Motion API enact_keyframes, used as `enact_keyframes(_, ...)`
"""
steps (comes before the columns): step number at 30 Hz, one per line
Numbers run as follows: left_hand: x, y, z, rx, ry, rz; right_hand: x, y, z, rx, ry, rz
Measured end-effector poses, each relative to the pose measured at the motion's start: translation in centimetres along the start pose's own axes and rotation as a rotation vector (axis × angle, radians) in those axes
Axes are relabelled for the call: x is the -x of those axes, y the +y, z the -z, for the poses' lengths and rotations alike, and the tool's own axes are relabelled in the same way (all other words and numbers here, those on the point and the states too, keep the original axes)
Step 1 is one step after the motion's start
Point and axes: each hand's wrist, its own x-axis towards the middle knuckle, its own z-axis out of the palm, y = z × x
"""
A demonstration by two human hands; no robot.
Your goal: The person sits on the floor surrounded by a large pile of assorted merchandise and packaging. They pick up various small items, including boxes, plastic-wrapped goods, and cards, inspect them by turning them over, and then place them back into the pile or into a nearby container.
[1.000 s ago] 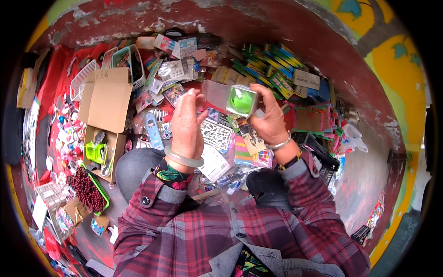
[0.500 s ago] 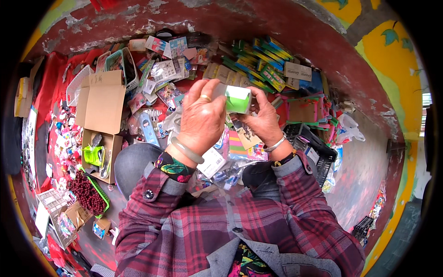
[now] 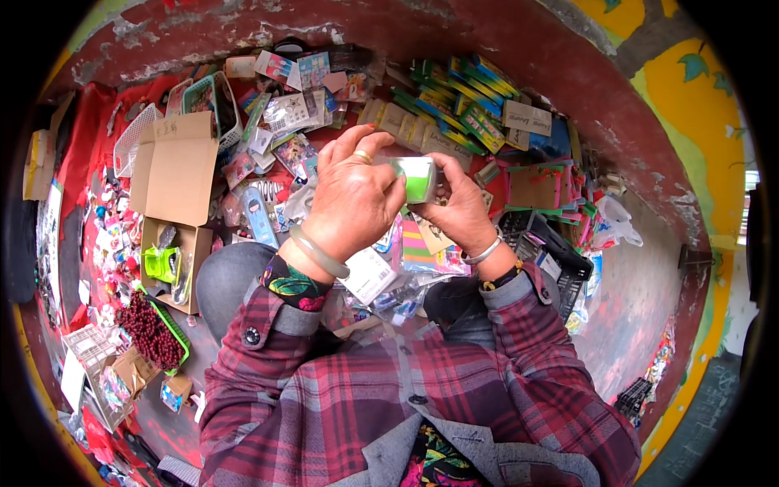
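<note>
A small clear plastic box (image 3: 419, 185) with bright green and white showing inside is held up in front of me. My right hand (image 3: 464, 207) grips its right side, the thumb underneath and the fingers along the side and behind. My left hand (image 3: 350, 199) is closed at the box's left edge. Its thumb presses that side and its bent fingers rise above the upper corner; some fingertips are hidden. Below the hands lie a striped packet (image 3: 422, 253) and a white card (image 3: 369, 274) among clear plastic packets.
An open cardboard box (image 3: 174, 183) stands at left, near dark red beads (image 3: 148, 331) in a green tray. Yellow-green boxes (image 3: 479, 109) are piled at the far side. A black plastic crate (image 3: 560, 260) and pink-and-green frames (image 3: 535, 191) lie at right. A dark red wall (image 3: 519, 45) curves behind.
My left fingers have lifted and shifted slightly left along the box's edge, with the thumb still against it. The box has tilted a little and moved slightly right and down in my right hand.
</note>
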Motion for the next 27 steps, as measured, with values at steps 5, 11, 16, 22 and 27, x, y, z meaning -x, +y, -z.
enact_keyframes(5, 0.7, -1.0, -0.1, 0.068, -0.104, 0.008, -0.1, -1.0, 0.1, 0.192, 0.017, 0.147)
enact_keyframes(11, 0.8, -1.7, 0.3, -0.056, -0.187, -0.035, 0.0, -1.1, 0.2, 0.216, -0.023, 0.215)
enact_keyframes(16, 0.3, -1.1, 0.4, -0.078, -0.108, 0.046, -0.3, -0.8, 0.7, 0.177, -0.063, 0.215)
enact_keyframes(22, 0.5, -2.0, -0.4, 0.161, 0.002, 0.062, -0.3, -1.3, 1.0, -0.045, -0.206, 0.063)
enact_keyframes(27, 0.7, -2.3, -0.3, 0.458, -0.139, 0.291, -0.6, -0.1, 1.2, -0.146, -0.234, 0.164)
